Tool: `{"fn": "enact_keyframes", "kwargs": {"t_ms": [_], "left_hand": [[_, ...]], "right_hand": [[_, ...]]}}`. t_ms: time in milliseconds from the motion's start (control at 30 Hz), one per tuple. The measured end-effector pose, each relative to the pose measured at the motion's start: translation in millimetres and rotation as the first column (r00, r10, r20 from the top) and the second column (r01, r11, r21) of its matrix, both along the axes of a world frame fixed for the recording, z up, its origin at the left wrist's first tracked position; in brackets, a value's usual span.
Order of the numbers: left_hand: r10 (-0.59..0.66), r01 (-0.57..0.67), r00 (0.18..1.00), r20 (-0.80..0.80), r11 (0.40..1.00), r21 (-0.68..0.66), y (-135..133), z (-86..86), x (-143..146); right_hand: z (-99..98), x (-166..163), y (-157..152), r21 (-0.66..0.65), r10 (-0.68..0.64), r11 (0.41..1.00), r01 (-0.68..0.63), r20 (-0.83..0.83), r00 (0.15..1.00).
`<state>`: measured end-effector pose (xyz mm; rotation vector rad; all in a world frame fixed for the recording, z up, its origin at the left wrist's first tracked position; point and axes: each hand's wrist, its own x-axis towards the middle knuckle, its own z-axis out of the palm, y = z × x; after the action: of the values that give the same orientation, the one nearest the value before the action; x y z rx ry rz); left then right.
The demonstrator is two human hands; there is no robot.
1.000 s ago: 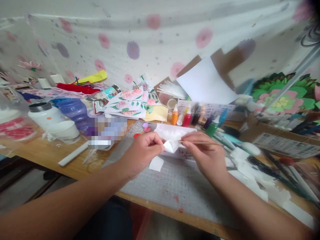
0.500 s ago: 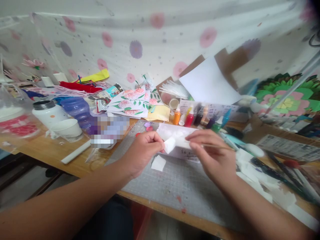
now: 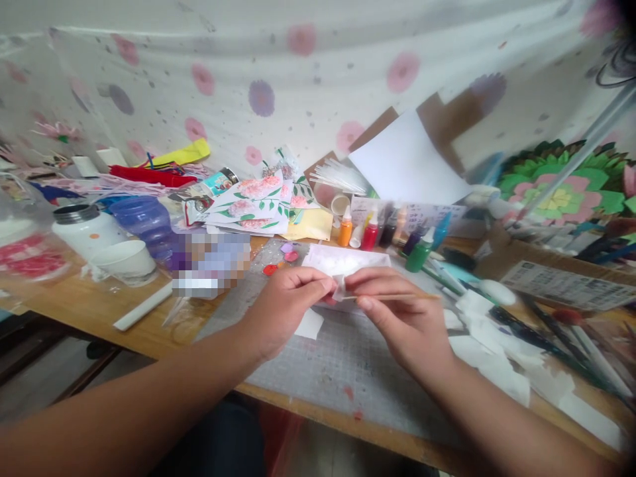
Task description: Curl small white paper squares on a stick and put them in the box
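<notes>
Between finger and thumb, my left hand [image 3: 293, 301] pinches a small piece of white paper [image 3: 340, 286]. My right hand [image 3: 402, 308] is closed on a thin wooden stick [image 3: 397, 297], held nearly level, and its fingertips meet the paper's right side. Just behind both hands stands a white paper box [image 3: 342, 258] with white material inside, partly hidden by my fingers. Another square of white paper [image 3: 310, 324] lies on the grey cutting mat [image 3: 318, 371] below my left hand, partly covered by it.
Paint bottles, among them a red one [image 3: 370, 234] and a green one [image 3: 420, 252], stand behind the box. White paper scraps [image 3: 497, 364] and brushes lie to the right. A white cup [image 3: 124, 262] and a white roller [image 3: 143, 307] are on the left.
My right hand has moved left to my left hand, and its fingertips now touch the paper piece. The stick came along with it. The view has shifted slightly.
</notes>
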<state>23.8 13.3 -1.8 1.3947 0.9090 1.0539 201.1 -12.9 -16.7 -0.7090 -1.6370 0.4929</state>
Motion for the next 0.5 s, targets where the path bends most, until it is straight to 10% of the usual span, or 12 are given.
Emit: {"fn": "enact_keyframes", "kwargs": {"t_ms": [200,500], "left_hand": [[0.016,0.002,0.986,-0.166,0.994,0.109,-2.0,3.6,-1.0],[0.053,-0.039,0.991,0.127,0.993,-0.11,1.1,1.1,-1.2]], "right_hand": [[0.4,-1.2,2.2,-0.014,0.02,1.0,-0.019,0.052,0.998],[-1.6,0.4,-3.5,0.17,-0.08,0.984,0.055,0.144,0.986]]}}
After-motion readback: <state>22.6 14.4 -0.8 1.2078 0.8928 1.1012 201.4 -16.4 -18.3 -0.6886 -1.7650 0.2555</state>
